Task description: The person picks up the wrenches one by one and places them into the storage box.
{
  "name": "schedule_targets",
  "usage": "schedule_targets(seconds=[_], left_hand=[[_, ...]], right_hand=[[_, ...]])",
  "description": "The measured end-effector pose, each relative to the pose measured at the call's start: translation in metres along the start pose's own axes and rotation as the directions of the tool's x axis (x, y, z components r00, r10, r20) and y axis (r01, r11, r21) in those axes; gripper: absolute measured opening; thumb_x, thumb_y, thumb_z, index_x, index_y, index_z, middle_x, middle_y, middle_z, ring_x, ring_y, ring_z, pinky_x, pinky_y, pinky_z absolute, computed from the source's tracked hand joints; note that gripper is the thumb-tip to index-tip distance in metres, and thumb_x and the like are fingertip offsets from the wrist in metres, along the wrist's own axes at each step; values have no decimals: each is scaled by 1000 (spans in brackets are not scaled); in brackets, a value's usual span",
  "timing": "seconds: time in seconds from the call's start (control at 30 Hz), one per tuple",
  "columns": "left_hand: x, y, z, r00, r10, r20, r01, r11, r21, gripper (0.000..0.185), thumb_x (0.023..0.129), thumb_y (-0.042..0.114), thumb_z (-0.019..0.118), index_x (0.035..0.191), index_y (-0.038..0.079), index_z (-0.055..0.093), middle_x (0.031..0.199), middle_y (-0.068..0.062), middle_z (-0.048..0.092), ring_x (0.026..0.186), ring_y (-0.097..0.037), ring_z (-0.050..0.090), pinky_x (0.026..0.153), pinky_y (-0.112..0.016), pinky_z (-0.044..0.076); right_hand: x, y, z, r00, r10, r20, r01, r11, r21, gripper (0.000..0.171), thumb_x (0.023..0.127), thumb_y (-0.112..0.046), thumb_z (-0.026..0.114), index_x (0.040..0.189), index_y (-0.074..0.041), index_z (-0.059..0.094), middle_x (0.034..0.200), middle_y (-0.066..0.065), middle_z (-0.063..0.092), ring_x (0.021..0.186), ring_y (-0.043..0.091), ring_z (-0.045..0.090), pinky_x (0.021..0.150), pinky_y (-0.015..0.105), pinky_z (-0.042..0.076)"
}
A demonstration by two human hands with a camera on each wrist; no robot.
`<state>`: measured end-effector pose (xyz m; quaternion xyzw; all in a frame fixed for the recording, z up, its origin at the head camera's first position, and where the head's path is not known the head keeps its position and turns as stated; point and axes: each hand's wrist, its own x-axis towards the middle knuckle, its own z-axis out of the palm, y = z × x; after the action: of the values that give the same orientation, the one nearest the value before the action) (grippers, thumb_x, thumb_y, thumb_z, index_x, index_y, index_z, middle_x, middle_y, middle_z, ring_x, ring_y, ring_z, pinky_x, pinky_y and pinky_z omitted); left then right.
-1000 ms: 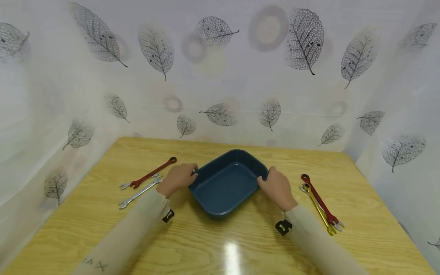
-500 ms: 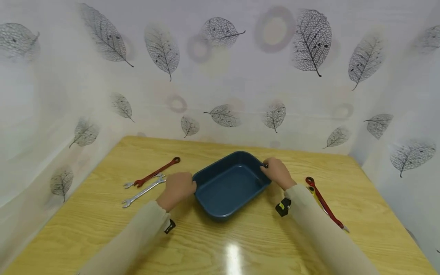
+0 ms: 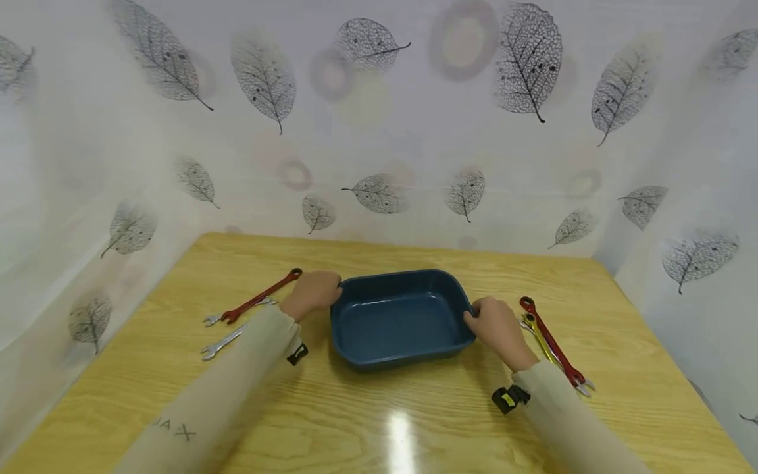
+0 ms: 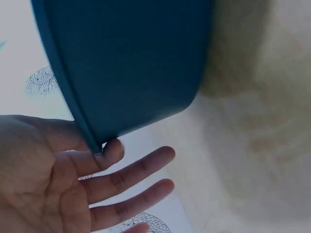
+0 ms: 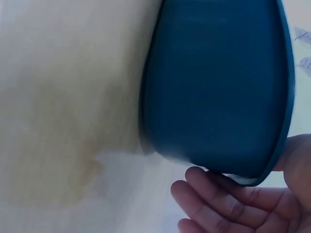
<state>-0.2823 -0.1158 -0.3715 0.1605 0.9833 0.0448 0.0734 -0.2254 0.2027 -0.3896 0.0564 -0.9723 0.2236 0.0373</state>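
Pinching a blue tray [image 3: 397, 324] at opposite ends, a person's left hand [image 3: 312, 293] works with thumb and index finger, its other fingers spread, while the right hand [image 3: 497, 326] has fingers against the outside. The tray is mid-table, between a red wrench [image 3: 260, 299] at left and a yellow wrench [image 3: 540, 336] at right; whether its base touches the table [image 3: 331, 421] cannot be told. Matching both grips in height should keep it level.

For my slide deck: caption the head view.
Both hands grip a dark blue rectangular tray, with red, silver and gold metal wrenches lying either side on a yellow wood-grain table.
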Motion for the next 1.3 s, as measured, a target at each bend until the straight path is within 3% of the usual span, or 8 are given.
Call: schedule_targets(seconds=[0.23,0.37,0.53,0.63,0.83,1.07,1.17,1.3], left_hand=[[8,4,-14,992,67,109,-73,996,57,21,96,18,50,86,7,65,76,-5,63,63,-16,54,61,-33,46],[6,4,-13,992,76,104,-83,995,58,21,96,18,50,88,7,65,78,-5,64,65,-17,55,63,-34,47],[7,1,1,996,93,-7,-92,994,53,23,94,18,50,75,10,60,67,-2,57,58,-16,50,56,-32,41],[7,0,13,987,113,-113,-100,988,116,22,94,21,50,78,9,60,69,-4,59,61,-19,55,59,-35,45],[2,2,22,955,149,-258,-94,972,213,24,94,23,51,109,7,62,99,-13,64,94,-30,60,85,-46,48],[-1,2,24,893,246,-376,-147,951,274,21,89,17,55,107,11,64,97,-12,60,94,-29,55,87,-45,47],[-1,2,26,893,231,-386,-125,952,280,22,89,18,54,107,12,64,99,-12,60,95,-29,55,88,-45,46],[-2,6,28,909,157,-387,-65,969,240,25,90,21,54,111,12,64,105,-13,62,99,-30,56,89,-46,45]], right_hand=[[-29,-8,-3,1000,12,5,-12,1000,10,42,86,-13,61,51,-13,40,45,-5,29,41,8,29,44,21,23],[-36,-10,-4,1000,5,5,-5,1000,4,40,85,-13,62,51,-12,43,46,-5,30,42,8,30,44,21,23],[-38,-6,-3,1000,5,13,-5,1000,-1,31,86,-15,62,56,-9,55,47,-3,39,43,10,36,44,22,28],[-39,-4,-3,1000,-8,15,9,1000,-22,30,86,-17,62,58,-10,56,47,-3,40,43,10,36,44,23,28],[-41,-2,-5,999,-32,23,34,995,-95,28,87,-19,61,61,-12,55,48,-2,42,42,11,37,43,24,27],[-40,3,-7,999,-49,21,52,986,-156,27,87,-21,61,63,-12,55,48,-2,43,42,10,38,43,23,27],[-40,4,-6,998,-58,21,61,986,-157,26,87,-22,61,63,-12,55,48,-3,43,41,10,37,43,23,26],[-41,5,-5,998,-62,15,64,985,-160,27,87,-21,61,63,-12,54,49,-2,43,42,10,37,43,23,26]])
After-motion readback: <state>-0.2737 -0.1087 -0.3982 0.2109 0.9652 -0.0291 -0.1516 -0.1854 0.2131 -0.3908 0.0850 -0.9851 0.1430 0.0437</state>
